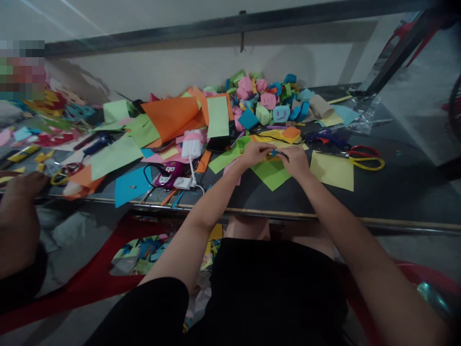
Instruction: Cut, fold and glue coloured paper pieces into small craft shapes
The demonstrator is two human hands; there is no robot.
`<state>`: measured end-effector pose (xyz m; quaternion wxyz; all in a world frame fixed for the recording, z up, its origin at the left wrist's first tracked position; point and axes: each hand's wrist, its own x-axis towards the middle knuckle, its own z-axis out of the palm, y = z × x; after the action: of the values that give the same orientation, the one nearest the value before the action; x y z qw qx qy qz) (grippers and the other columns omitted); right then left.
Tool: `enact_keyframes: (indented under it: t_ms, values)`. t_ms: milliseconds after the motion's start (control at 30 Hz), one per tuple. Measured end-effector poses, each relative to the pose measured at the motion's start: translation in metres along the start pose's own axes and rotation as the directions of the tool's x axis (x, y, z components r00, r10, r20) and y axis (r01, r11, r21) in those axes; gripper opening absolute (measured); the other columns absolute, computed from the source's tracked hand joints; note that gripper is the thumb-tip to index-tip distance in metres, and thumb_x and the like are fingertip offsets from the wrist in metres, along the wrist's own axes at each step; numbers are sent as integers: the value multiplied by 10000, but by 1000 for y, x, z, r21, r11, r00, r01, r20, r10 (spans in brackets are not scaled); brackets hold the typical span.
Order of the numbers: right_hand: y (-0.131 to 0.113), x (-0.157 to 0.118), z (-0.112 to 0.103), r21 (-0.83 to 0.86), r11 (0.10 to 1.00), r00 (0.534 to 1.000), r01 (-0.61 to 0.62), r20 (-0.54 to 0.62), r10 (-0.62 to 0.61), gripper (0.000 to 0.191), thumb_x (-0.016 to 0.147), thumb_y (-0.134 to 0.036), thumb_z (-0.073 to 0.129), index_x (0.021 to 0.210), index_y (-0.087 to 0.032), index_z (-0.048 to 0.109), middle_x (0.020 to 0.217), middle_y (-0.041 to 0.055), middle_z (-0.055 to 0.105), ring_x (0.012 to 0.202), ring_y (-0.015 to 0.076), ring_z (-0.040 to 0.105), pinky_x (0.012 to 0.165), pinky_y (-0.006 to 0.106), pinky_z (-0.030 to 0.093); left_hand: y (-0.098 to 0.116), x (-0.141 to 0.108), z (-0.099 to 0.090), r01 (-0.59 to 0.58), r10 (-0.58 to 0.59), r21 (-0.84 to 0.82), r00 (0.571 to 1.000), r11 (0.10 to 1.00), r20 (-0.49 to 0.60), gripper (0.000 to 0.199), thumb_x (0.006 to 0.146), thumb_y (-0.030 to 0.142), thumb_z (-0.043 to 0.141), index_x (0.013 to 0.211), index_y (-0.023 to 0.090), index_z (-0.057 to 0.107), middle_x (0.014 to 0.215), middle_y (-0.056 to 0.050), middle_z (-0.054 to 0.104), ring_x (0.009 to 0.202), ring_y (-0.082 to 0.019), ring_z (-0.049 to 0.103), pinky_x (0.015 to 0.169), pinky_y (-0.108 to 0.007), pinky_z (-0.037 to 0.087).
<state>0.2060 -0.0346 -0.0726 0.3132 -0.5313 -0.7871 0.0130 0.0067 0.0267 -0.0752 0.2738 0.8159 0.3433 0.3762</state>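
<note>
Blue paper piece (pixel 274 153) sits pinched between left (pixel 260 152) and right hand (pixel 293 158).

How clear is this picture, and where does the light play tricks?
Head view: dim overall; pale streaks at upper left; a soft shadow on the wall; glints on the clear plastic; blurry detail on the blue paper piece; a pixelated upper-left block.

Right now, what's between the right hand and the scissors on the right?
A pale yellow paper lies between the right hand and those scissors; the head view shows it.
</note>
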Motion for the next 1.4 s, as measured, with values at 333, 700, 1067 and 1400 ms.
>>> enact_keyframes:
  t_ms: [333, 700, 1067, 1400]
  values:
    - [5, 0, 4, -15, 999, 999, 42, -20, -42, 244, 990, -320, 553, 1001, -236, 782, 908, 91, 783, 916, 271, 677, 933, 440, 416, 8, -3, -5, 46, -50, 70, 997, 996, 58, 154, 882, 274, 683, 881, 202, 819, 818, -41, 797, 743, -157, 714, 704, -245, 507]
    - [5, 1, -2, 97, 995, 999, -20, -25, 23, 178, 896, -376, 729, 994, -257, 819, 955, 66, 815, 887, 276, 721, 920, 440, 453, 9, -7, 9, 11, -10, 49, 999, 999, -33, 259, 894, 361, 612, 840, 184, 793, 730, -27, 764, 645, -150, 657, 640, -252, 483]
    - [9, 1, -6, 79, 996, 989, -50, -137, 61, 244, 953, -464, 646, 1004, -303, 822, 968, 62, 811, 954, 289, 708, 1018, 520, 394, 9, -5, 20, 58, -61, -181, 998, 982, -11, 342, 929, 453, 625, 985, 151, 775, 819, -73, 782, 697, -149, 704, 653, -250, 547]
    - [-5, 0, -27, -87, 992, 990, 90, -97, -99, 222, 989, -359, 581, 991, -304, 796, 1160, 56, 750, 1162, 313, 633, 1118, 565, 305, 0, -3, 27, 134, -143, -238, 990, 962, -20, 242, 906, 310, 697, 1044, 133, 787, 923, -95, 805, 743, -158, 752, 711, -260, 616]
